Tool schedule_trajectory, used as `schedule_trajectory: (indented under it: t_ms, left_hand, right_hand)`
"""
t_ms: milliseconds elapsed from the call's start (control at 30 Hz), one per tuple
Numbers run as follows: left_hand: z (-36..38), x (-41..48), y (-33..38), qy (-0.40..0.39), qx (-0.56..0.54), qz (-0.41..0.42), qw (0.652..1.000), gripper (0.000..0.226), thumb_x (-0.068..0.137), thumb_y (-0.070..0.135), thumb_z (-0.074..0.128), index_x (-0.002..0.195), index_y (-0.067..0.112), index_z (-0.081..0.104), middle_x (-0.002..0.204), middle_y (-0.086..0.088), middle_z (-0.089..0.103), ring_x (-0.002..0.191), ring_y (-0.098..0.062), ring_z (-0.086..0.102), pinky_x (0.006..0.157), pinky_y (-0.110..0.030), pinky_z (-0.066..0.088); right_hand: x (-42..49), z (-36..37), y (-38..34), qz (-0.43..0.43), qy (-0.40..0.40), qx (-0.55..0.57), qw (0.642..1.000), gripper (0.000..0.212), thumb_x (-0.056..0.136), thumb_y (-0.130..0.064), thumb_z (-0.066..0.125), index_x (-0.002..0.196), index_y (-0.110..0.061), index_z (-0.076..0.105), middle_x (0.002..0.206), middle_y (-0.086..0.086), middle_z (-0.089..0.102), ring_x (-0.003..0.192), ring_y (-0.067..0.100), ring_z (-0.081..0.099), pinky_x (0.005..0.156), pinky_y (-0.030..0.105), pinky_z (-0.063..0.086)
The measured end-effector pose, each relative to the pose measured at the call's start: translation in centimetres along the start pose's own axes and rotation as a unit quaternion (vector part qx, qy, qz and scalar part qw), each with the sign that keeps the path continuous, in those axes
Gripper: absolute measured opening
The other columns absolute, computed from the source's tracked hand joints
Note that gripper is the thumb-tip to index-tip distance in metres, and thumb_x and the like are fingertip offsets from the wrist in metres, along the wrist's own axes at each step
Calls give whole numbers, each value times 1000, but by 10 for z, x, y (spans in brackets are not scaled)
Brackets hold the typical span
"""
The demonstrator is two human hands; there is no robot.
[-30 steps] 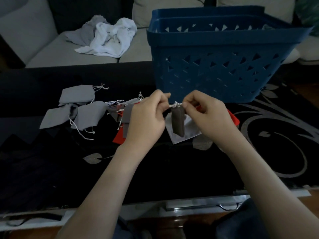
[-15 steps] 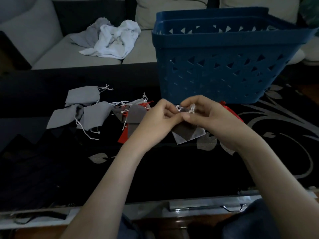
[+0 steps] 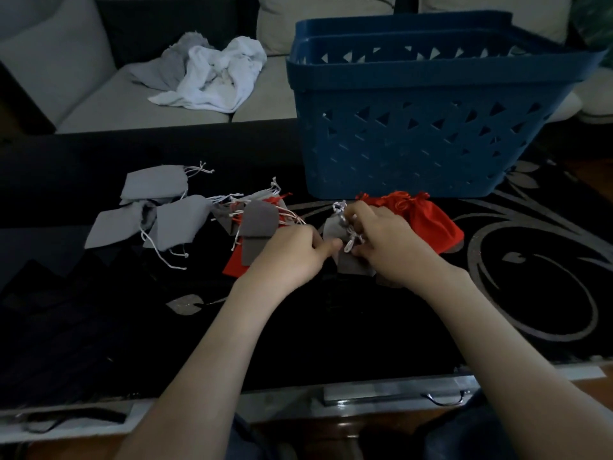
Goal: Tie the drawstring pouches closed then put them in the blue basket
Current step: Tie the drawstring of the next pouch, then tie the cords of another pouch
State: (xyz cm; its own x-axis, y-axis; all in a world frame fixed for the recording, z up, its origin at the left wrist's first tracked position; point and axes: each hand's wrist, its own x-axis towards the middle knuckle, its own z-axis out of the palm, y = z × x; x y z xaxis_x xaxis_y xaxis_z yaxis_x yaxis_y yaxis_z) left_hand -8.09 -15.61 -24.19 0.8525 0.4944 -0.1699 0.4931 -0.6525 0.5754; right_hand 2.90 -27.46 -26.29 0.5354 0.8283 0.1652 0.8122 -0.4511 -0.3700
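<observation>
Blue basket (image 3: 414,134), red pouch (image 3: 428,220), grey pouches (image 3: 156,184), black silver-patterned table (image 3: 530,260).

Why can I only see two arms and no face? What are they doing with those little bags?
The camera sits on the person's head and looks down, so you see only their arms. The left hand and right hand work on a dark grey pouch: the left pinches the cloth, the right pinches its white drawstring. On the dark table lie light grey pouches and a red pouch. Behind them stands the blue basket, where tied pouches go.
</observation>
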Motion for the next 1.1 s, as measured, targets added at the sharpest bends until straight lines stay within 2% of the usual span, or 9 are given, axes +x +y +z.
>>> schedule_trajectory:
  t_ms: [100, 267, 333, 467, 600, 767, 933, 1000, 1100]
  left_hand:
    - [-2, 4, -7, 96, 19, 7, 995, 24, 94, 38, 53, 92, 16, 64, 84, 0, 64, 80, -15, 58, 62, -27, 41]
    - [-8, 7, -20, 240, 135, 12, 961, 24, 94, 30, 53, 116, 22, 59, 124, -6, 47, 121, -29, 36, 98, -37, 30]
    - [-11, 6, -20, 247, 156, -25, 956, 32, 96, 25, 50, 128, 23, 50, 134, -8, 39, 126, -30, 30, 100, -42, 27]
    - [-15, 10, -26, 189, 156, -126, 961, 41, 102, 28, 33, 141, 16, 31, 147, -10, 30, 134, -31, 24, 104, -45, 23]
    - [-24, 15, -38, 193, 143, -161, 957, 40, 100, 32, 42, 136, 15, 41, 140, -10, 43, 131, -31, 32, 103, -45, 25]
    - [-35, 19, -48, 235, -55, -164, 956, 23, 88, 28, 64, 106, 22, 50, 112, 0, 62, 117, -26, 51, 97, -42, 30]
    - [-38, 7, -45, 320, -130, -56, 937, 19, 89, 17, 64, 106, 23, 58, 76, 15, 52, 99, -21, 59, 94, -45, 44]
    - [-39, 2, -39, 308, -240, -34, 920, 25, 89, 14, 64, 113, 20, 61, 79, 13, 58, 92, -14, 62, 85, -31, 49]
    - [-43, -7, -25, 214, -476, 9, 853, 27, 88, 3, 62, 112, 15, 62, 76, 4, 63, 76, -6, 63, 72, -18, 51]
  right_hand:
    - [0, 0, -2, 1, 13, -99, 995, 45, 83, -19, 60, 125, -19, 43, 121, 0, 51, 114, 23, 40, 88, 35, 26]
    - [-5, -3, -15, -19, 82, -67, 994, 54, 75, -37, 38, 125, -22, 52, 119, -4, 51, 111, 20, 39, 84, 32, 21]
    - [-4, -3, -24, -23, 113, -39, 993, 56, 76, -40, 35, 125, -20, 54, 118, -4, 52, 110, 18, 39, 82, 27, 18]
    - [0, 0, -35, -37, 120, -23, 992, 49, 81, -28, 56, 129, -18, 51, 122, -1, 51, 113, 20, 38, 84, 27, 16]
    - [4, 8, -47, -65, 90, -13, 994, 46, 84, -22, 59, 129, -19, 50, 123, -1, 49, 113, 19, 36, 83, 26, 17]
    - [8, 18, -56, -82, 62, 43, 994, 40, 83, -20, 54, 123, -14, 56, 117, 4, 56, 111, 27, 45, 96, 40, 29]
    - [9, 18, -57, -69, 55, 142, 986, 39, 88, -15, 59, 127, -12, 55, 121, 5, 59, 114, 23, 47, 94, 23, 29]
    - [9, 14, -61, -44, 56, 189, 979, 35, 92, -19, 57, 127, -14, 57, 117, 4, 62, 111, 17, 52, 95, 23, 36]
    - [8, 6, -68, 56, 71, 306, 948, 25, 97, -28, 50, 112, -15, 65, 96, -3, 66, 99, 11, 59, 87, 19, 41]
